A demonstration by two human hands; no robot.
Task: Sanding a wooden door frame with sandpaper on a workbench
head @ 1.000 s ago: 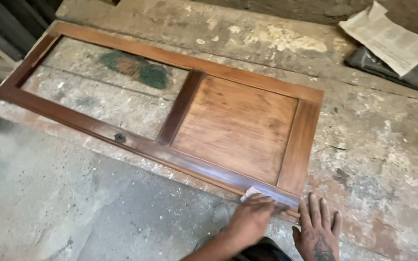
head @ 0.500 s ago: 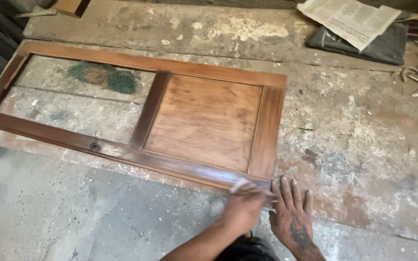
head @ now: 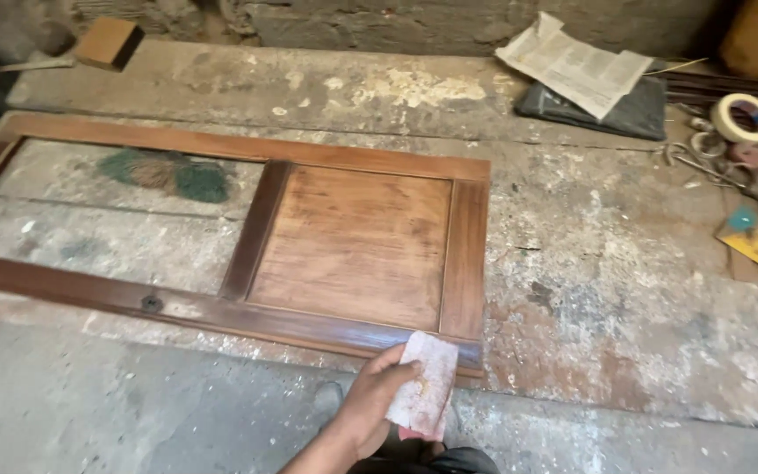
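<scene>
1. Currently the left hand (head: pixel 370 408) is closing thumb and fingers around a worn sheet of sandpaper (head: pixel 423 386), holding it at the near rail of the wooden door frame (head: pixel 467 254) lying flat on the bench (head: pixel 625 290).
2. Thin and limp, the sandpaper is probably best pinched at an edge.
3. No right hand is showing.

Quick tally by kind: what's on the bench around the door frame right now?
Door frame: 1
Sanding paper, in left hand: 1
Newspaper: 1
Dark bag: 1
Tape roll: 1
Wood block: 1
Total: 6
</scene>
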